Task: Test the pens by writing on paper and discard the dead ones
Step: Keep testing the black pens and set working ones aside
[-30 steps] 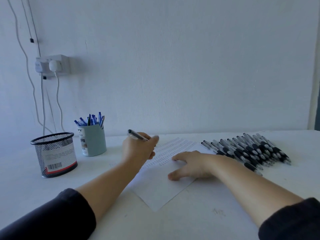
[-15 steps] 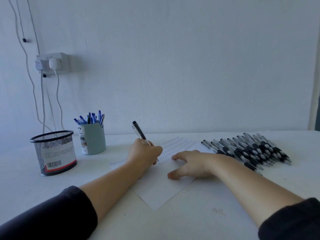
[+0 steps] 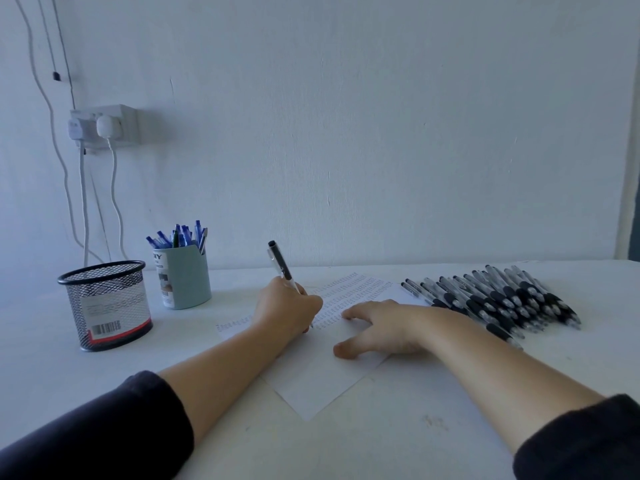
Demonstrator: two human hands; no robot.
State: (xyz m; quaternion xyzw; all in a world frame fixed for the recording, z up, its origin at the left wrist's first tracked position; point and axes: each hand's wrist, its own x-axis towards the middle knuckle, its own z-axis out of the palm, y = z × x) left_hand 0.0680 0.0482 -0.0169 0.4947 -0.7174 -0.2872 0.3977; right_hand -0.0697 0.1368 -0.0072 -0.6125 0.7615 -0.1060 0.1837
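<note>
Testing a pen, with many tests written and a big batch beside me.

The white table [image 3: 450, 427] carries everything: my sheet of paper [image 3: 322, 379] lies in the middle, its far half covered with rows of small test marks, its near half blank, so I judge the job well under way but far from finished. The heap of black-grip pens [image 3: 498, 297] lies just right of the sheet; I cannot tell which are tested. The mesh bin [image 3: 105, 304] and the cup of blue pens [image 3: 183, 275] stand at left. My right hand [image 3: 384, 329] lies flat with fingers spread, pinning the paper. My left hand [image 3: 285, 306] is curled around a black-and-white click pen [image 3: 281, 265], tilted, tip down at the paper among the marks.
</note>
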